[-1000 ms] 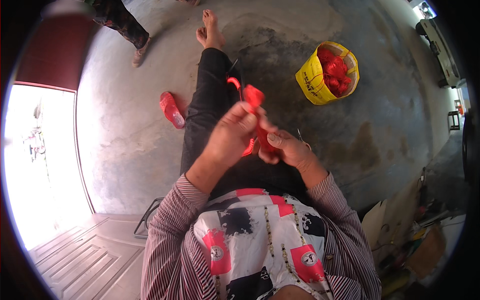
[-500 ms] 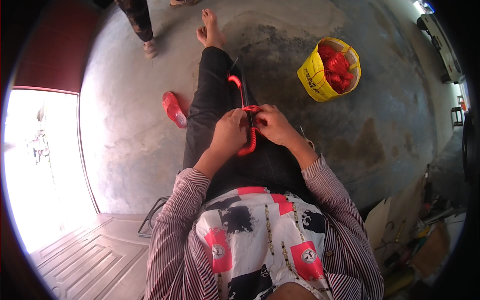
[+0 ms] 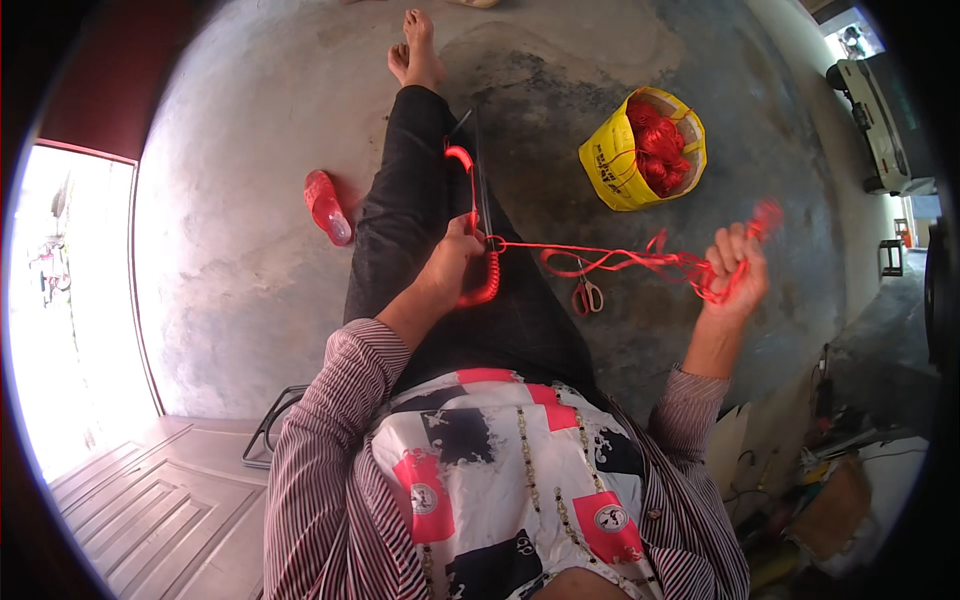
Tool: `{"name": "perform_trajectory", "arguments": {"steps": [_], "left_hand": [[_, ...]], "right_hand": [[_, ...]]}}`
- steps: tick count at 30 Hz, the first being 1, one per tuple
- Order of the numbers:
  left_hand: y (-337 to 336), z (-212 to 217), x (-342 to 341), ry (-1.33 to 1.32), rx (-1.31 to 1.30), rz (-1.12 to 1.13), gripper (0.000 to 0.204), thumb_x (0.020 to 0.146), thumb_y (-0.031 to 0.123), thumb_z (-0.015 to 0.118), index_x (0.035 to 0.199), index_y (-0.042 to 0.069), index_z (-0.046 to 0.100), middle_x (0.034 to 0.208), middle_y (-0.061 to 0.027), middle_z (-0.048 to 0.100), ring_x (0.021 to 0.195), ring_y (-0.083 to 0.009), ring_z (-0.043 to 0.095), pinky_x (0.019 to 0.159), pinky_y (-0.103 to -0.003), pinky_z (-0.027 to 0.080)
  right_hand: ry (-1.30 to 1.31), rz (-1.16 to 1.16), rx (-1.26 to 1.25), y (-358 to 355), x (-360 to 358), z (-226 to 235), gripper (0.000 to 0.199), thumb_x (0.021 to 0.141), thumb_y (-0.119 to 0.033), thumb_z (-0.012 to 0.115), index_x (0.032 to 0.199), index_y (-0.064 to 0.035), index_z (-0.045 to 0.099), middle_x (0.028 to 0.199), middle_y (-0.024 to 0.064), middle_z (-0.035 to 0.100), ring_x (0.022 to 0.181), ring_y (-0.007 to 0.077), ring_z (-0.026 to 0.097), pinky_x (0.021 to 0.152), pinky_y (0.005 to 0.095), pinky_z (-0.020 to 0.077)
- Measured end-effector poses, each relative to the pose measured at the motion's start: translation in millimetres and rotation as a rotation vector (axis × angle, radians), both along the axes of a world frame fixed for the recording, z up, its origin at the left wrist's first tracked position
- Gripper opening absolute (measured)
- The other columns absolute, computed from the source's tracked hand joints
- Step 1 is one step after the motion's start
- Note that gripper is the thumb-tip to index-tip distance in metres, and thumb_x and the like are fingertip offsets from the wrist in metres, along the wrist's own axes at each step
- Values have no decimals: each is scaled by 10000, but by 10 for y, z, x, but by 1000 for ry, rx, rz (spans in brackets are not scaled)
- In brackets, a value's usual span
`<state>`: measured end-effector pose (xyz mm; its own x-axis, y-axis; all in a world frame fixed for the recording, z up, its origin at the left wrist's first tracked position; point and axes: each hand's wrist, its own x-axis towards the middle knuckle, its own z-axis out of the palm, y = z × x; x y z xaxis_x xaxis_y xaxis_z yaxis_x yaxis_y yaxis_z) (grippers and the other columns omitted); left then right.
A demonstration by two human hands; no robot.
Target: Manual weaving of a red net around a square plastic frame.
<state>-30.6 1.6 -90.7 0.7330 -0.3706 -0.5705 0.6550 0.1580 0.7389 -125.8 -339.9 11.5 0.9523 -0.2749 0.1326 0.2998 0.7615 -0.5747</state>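
Cord-wrapped frame: was held over the dark trousers, its long axis set roughly away from the body, with red windings visible at its far and near ends.
Left hand: was closed on the frame from its left side; the exact placing of the fingertips could not be told.
Right hand: was clenched in a fist around loose strands, well to the right of the frame.
Red cord: was stretched from the frame to the fist, nearly straight beside the frame, looped and tangled farther right, its line crosswise to the frame's long axis.
Nearer hand: the frame was touched by the left hand; by the right it was reached only through the cord.
Scissors: were seen on the floor, right of the frame's near end.
Yellow bag: was placed right of the frame and farther from the body, with red bundles inside.
Red slipper: was seen left of the frame.
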Motion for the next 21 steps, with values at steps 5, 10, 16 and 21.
{"name": "perform_trajectory", "arguments": {"steps": [5,10,16,21], "left_hand": [[-40,5,39,18,7,-4,547,766,16,454,1312,-18,434,1059,-58,538,1013,-168,520,949,-269,389],[-31,-28,52,25,-14,-11,539,771,14,439,1310,-8,440,1095,-63,551,1036,-183,524,973,-291,383],[-37,-29,84,109,-114,70,629,716,30,465,1342,14,409,1104,-94,509,1042,-204,486,971,-322,377],[-151,279,52,-1052,813,-136,669,703,60,547,1354,25,395,1258,-210,467,1198,-389,416,1062,-433,294]], "right_hand": [[566,19,-362,1061,440,-451,179,908,-117,562,1073,-64,519,803,36,551,519,62,430,443,196,354],[583,342,-779,1664,531,-673,149,919,-119,562,1040,-36,538,825,-8,553,602,36,459,519,200,389],[378,594,-771,1792,411,-224,106,879,-66,570,979,-42,547,814,-54,487,711,13,422,632,189,369],[403,551,-528,1369,525,155,100,891,-66,551,981,-52,512,793,-27,501,662,17,422,562,179,350]]}}
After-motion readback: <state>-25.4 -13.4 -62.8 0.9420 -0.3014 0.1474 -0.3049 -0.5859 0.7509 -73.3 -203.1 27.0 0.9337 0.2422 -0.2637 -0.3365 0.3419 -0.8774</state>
